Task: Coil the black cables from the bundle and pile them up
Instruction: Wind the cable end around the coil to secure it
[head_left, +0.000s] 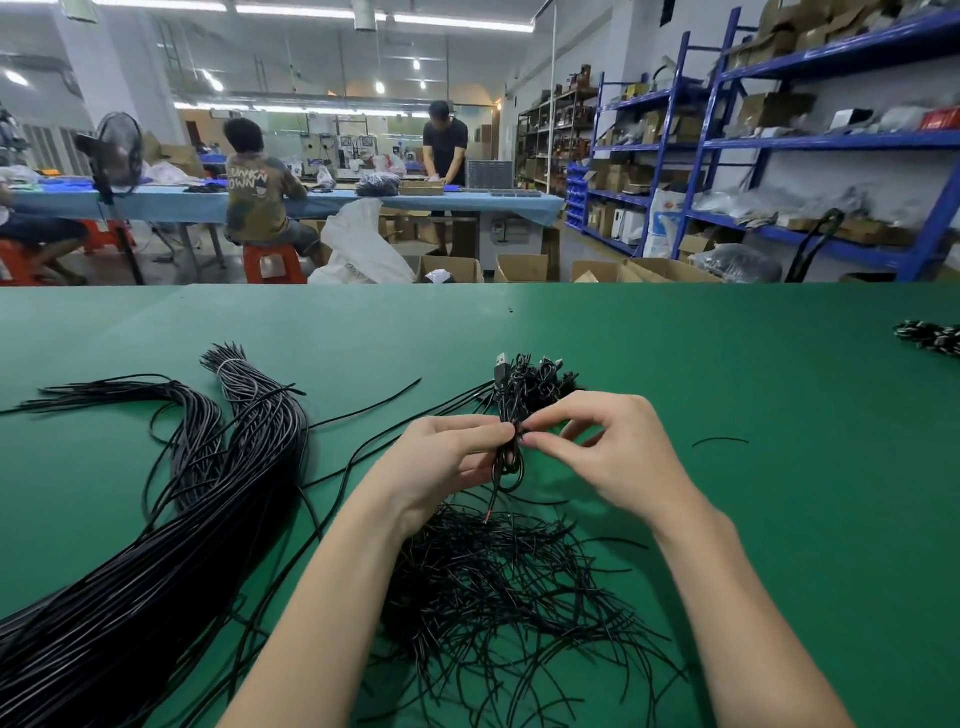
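Observation:
A thick bundle of long black cables (171, 525) lies on the left of the green table (727, 364), tied near its far end. Over the table's middle my left hand (441, 462) grips a coiled black cable (510, 457). My right hand (608, 441) pinches a thin tie at the coil's waist. The coil's loops hang below my fingers, and a red-tipped end points down. Just beyond my hands sits a pile of coiled cables (535, 382) with a USB plug sticking up. Below my wrists spreads a heap of short black ties (498, 597).
One loose tie (719, 441) lies to the right of my hands. Another dark cable heap (930, 336) sits at the table's right edge. Past the far edge are cardboard boxes, blue shelving on the right, and people working at a blue table.

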